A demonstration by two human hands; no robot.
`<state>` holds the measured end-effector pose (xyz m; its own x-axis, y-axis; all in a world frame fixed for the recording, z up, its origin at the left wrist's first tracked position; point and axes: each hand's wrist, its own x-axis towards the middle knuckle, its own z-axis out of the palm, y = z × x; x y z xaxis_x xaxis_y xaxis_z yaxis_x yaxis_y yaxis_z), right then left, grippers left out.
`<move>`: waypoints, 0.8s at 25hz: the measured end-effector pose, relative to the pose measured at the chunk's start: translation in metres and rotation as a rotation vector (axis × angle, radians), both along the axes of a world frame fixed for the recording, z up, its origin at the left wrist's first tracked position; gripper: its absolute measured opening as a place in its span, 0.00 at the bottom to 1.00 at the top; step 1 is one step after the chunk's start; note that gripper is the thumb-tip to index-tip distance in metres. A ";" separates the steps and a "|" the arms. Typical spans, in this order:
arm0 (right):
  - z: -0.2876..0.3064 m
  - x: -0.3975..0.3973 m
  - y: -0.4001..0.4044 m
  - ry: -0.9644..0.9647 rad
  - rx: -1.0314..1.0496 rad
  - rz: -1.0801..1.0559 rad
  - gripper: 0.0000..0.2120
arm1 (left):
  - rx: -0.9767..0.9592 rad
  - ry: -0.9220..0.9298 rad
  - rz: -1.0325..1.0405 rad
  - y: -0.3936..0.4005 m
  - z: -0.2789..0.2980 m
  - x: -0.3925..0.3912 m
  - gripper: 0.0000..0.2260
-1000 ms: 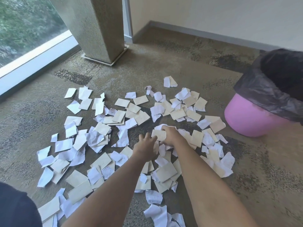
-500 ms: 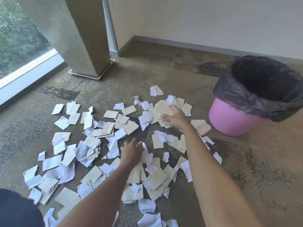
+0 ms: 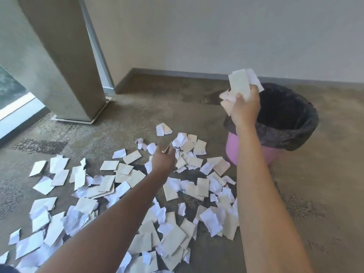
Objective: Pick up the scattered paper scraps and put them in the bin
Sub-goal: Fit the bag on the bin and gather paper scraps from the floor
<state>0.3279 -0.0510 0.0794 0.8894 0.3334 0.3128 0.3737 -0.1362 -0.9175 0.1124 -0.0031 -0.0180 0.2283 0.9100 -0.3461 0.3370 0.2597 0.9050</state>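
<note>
Dozens of white and cream torn paper scraps (image 3: 137,194) litter the carpet in my head view, my left hand (image 3: 164,159) pinching one, my right hand (image 3: 245,108) gripping a bunch I should release squarely over the pink black-lined bin (image 3: 285,123)

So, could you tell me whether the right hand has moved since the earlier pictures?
Yes. The right hand has risen from the scraps on the carpet to the bin, gripping a bunch of paper scraps at its rim.
</note>
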 end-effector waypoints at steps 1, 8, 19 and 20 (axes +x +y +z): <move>0.004 0.008 -0.005 0.005 0.030 -0.095 0.17 | -0.021 -0.081 -0.029 -0.001 0.015 0.016 0.11; 0.007 0.055 -0.045 -0.129 -0.181 -0.176 0.20 | 0.027 -0.399 -0.252 -0.035 0.122 0.134 0.06; 0.005 0.086 -0.077 0.110 -0.036 -0.268 0.18 | -0.021 -0.249 -0.465 -0.050 0.123 0.261 0.23; 0.008 0.087 -0.081 0.128 -0.031 -0.278 0.20 | -0.050 -0.251 -0.471 -0.047 0.120 0.264 0.29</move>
<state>0.4146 -0.1320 0.0870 0.9794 0.0795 0.1854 0.1995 -0.2452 -0.9487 0.3763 -0.0506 0.1019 0.6890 0.6732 -0.2685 0.2021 0.1773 0.9632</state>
